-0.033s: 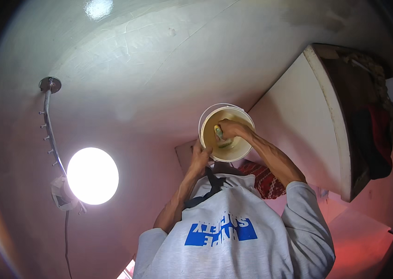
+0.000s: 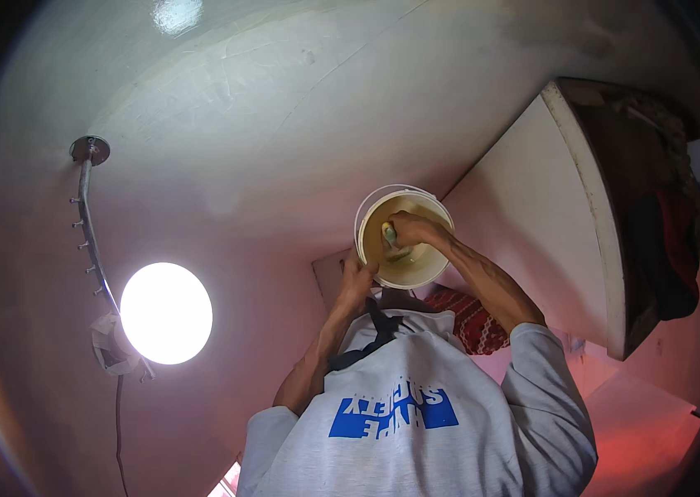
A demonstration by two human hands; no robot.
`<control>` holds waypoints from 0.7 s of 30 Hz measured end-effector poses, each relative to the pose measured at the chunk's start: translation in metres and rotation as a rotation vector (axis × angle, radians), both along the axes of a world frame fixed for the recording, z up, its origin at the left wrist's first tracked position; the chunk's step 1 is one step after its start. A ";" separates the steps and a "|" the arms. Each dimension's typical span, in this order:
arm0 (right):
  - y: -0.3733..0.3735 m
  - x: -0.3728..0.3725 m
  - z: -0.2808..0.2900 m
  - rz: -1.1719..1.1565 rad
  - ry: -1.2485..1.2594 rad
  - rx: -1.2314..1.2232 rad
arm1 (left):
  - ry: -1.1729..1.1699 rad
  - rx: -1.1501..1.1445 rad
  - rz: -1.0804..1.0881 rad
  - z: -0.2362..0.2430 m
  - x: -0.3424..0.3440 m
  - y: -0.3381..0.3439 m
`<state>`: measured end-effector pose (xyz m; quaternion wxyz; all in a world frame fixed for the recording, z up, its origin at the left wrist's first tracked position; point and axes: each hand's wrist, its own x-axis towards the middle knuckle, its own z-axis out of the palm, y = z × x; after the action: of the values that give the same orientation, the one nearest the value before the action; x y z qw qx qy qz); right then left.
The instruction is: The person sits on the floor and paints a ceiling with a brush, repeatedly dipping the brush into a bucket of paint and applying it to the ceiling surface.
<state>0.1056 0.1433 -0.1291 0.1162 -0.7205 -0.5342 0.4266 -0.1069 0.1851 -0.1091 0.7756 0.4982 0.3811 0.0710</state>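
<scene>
I see a round white bucket [image 2: 416, 269] held up high, near the middle of the view. Its open mouth faces the camera, so I look straight into it. The inside is coated with a pale yellow-cream stuff, and more of it sits at the bottom.

My right hand [image 2: 410, 228] is inside the bucket. Its fingers are curled tight around a small tool with a pale green handle [image 2: 388, 236]. The tool's long side runs up and down in the view, with its lower end dipping into the cream. I cannot tell what kind of tool it is.

My left hand [image 2: 358, 277] is closed on the bucket's rim at the lower left side and grips it from outside.

Below the hands is a grey sweatshirt [image 2: 416, 414] with blue print. A red patterned cloth [image 2: 470, 319] shows just under the bucket. A bright round lamp [image 2: 166, 313] glows on the left, beside a bent metal pipe [image 2: 89, 224]. A white shelf [image 2: 590, 215] stands on the right.
</scene>
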 end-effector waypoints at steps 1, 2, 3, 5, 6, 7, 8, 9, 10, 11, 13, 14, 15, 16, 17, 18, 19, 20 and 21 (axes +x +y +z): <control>0.000 0.000 -0.002 -0.061 -0.034 0.073 | 0.008 0.034 0.034 -0.002 0.000 0.000; 0.000 0.000 -0.001 -0.123 -0.067 0.145 | 0.010 -0.005 0.046 0.005 0.001 -0.001; 0.001 0.000 0.014 -0.151 0.010 0.072 | 0.012 -0.045 0.060 0.012 0.002 -0.001; -0.002 0.003 0.005 -0.183 0.025 0.188 | -0.012 0.025 0.053 0.010 0.002 0.001; -0.003 0.002 0.006 -0.203 0.001 0.237 | 0.007 0.013 0.048 0.010 0.002 0.001; -0.004 0.001 0.008 -0.189 -0.042 0.255 | 0.026 0.002 0.043 0.011 0.001 0.001; -0.006 -0.002 0.019 -0.213 -0.012 0.306 | 0.045 -0.011 0.042 0.014 0.000 0.000; -0.008 -0.006 0.032 -0.236 0.015 0.358 | 0.041 0.034 0.037 0.012 -0.001 0.001; -0.009 -0.009 0.039 -0.258 0.043 0.410 | 0.038 0.079 0.033 0.011 -0.002 0.001; -0.011 -0.010 0.031 -0.235 0.028 0.478 | 0.067 0.024 0.056 0.014 0.000 -0.001; -0.008 -0.010 -0.012 -0.215 0.019 0.330 | 0.089 -0.047 0.046 0.018 0.002 0.000; 0.000 -0.012 -0.010 -0.181 -0.064 0.351 | 0.076 -0.062 0.017 0.019 0.003 0.004; -0.003 -0.014 -0.008 -0.204 -0.072 0.366 | 0.096 0.020 0.002 0.010 0.001 0.004; -0.009 -0.016 -0.005 -0.226 -0.080 0.382 | 0.117 0.102 -0.013 0.001 -0.003 0.001; -0.009 -0.015 0.011 -0.202 -0.023 0.432 | 0.157 0.044 0.052 0.009 -0.001 -0.005; -0.010 -0.015 0.014 -0.216 0.039 0.422 | -0.003 0.075 0.046 -0.001 -0.001 -0.003; -0.013 -0.016 0.018 -0.215 0.041 0.420 | 0.023 0.058 0.023 -0.009 -0.004 0.000; -0.018 -0.018 0.030 -0.212 0.041 0.416 | 0.046 0.040 0.002 -0.011 -0.003 0.001; -0.022 -0.020 0.040 -0.248 0.032 0.394 | 0.029 -0.019 0.066 -0.002 0.000 -0.002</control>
<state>0.0855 0.1208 -0.0894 0.3146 -0.7371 -0.5127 0.3081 -0.1074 0.1835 -0.1109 0.7719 0.4788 0.4094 0.0858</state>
